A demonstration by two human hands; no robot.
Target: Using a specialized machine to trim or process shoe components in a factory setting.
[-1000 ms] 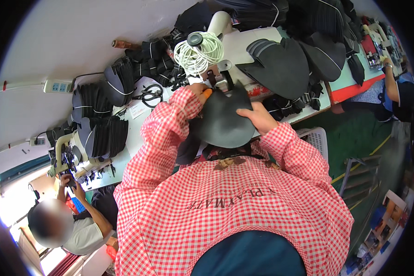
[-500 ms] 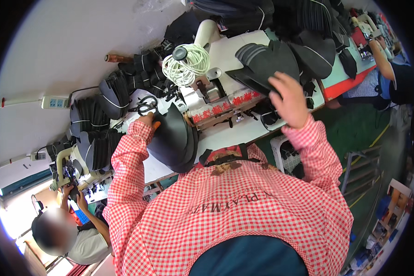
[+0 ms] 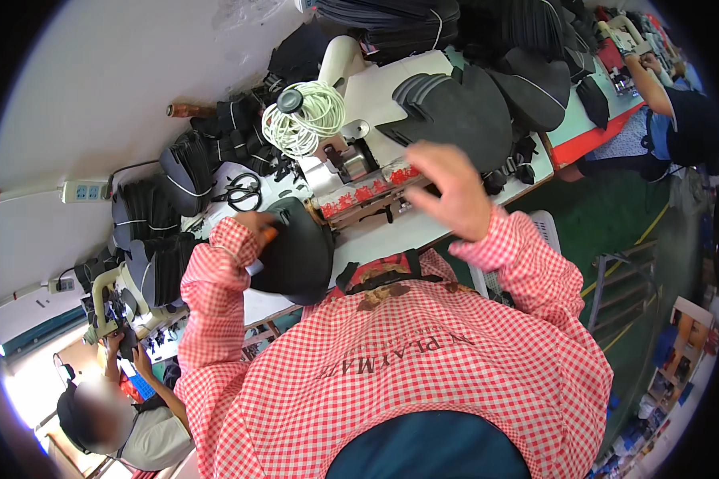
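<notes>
My left hand (image 3: 253,224) is curled at the left edge of a stack of curved black panels (image 3: 298,259) on the white table. An orange bit shows by its fingertips and a pale blue bit lies below; what the fingers close on is hidden. Slightly blurred, my right hand (image 3: 453,190) hovers in front of a sewing machine (image 3: 358,164), its fingers apart and nothing in them. Beyond it, another pile of black panels (image 3: 467,116) rests on the machine's right side. Black-handled scissors (image 3: 242,191) lie just past my left hand.
Coiled pale cord (image 3: 311,120) sits on the machine. Tied black bundles (image 3: 188,172) line the wall side. A white plastic basket (image 3: 545,229) stands below the table edge at right. Co-workers sit at machines far left (image 3: 156,435) and far right (image 3: 687,120).
My right hand has moved left, away from the right-hand panel pile to in front of the machine. The panels beside my left hand sit more evenly together. The whole view has shifted slightly.
</notes>
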